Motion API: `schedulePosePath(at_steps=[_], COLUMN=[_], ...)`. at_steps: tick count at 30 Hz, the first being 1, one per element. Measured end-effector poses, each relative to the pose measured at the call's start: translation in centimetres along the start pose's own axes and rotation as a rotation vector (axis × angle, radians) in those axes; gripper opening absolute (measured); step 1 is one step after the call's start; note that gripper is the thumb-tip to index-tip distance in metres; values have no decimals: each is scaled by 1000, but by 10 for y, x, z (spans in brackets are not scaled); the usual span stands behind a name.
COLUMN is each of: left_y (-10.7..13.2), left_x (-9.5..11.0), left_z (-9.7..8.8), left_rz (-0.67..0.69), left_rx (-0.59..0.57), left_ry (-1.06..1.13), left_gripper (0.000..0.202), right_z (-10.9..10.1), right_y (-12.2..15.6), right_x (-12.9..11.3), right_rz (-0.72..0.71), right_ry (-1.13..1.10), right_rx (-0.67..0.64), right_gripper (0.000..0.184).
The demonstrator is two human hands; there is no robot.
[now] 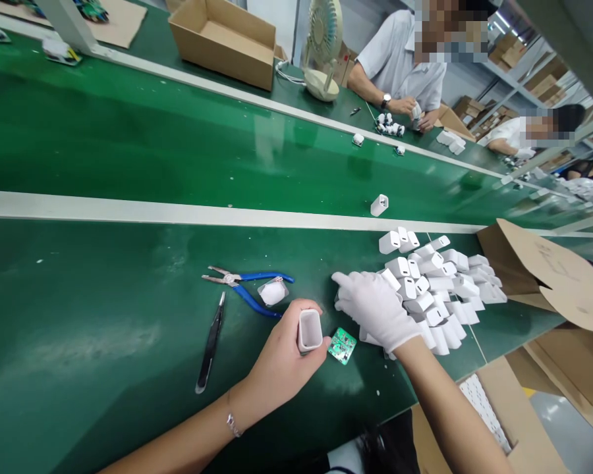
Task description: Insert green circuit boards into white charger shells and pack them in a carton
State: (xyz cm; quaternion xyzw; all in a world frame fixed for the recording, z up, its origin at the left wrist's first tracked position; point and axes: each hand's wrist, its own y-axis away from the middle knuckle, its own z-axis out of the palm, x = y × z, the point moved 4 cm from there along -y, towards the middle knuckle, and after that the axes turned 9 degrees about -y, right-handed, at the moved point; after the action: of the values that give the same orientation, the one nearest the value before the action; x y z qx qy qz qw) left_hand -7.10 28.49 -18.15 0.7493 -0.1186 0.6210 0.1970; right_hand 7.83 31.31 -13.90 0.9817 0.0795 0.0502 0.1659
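Note:
My left hand [281, 355], bare, is wrapped round a hollow white charger shell [310, 329] with its open end up. A small green circuit board [342, 345] lies on the green bench just right of it. My right hand [375, 308], in a white glove, rests palm down on the near edge of a pile of white charger shells [445, 289]; its fingers are curled onto the pile and what they hold, if anything, is hidden.
Blue-handled pliers [250, 286], a white part in a clear bag [273, 291] and black tweezers [211, 343] lie left of my hands. One lone shell [379, 205] sits on the conveyor belt [178, 145]. Cardboard boxes [548, 276] stand at right. Across the belt other people handle white parts beside a fan [323, 49].

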Motion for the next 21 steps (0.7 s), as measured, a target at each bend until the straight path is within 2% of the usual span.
schedulePosePath(at_steps=[2,4,7,10,12,15,16,19,21], left_y=[-1,-2,-2,-3,-3,-4,-4,-3,-1], left_x=[-1,-2,-3,-3,-3,-3,-3,-3,-3], left_z=[0,0,0,1,1,2,2,2,3], left_rz=[0,13,48,105,142,208,237,323,359], left_rx=[-5,-9,-14,-10,-3,13,20,27,1], left_ry=[-41,-89,-160,-223,-258,-300,-314,-369,-412], left_gripper=[25,23,22,20,20,24,27,35,41], right_z=[0,-3,-7,-4,1,-1,-3,-14,-19], right_y=[0,5,13,13,10,12,18,44,63], right_x=[4,11,20,21,19,12,9,1,-4], right_rz=[133,155,-27,-188,-202,-195,-209,-273,-309], right_ry=[-16,-32,-85,-138,-179,-250,-266,-337,-408], right_rx=[25,95,227,215,171,202,239,395,495], right_gripper=[32,43,39,25,15,16,16,33,30])
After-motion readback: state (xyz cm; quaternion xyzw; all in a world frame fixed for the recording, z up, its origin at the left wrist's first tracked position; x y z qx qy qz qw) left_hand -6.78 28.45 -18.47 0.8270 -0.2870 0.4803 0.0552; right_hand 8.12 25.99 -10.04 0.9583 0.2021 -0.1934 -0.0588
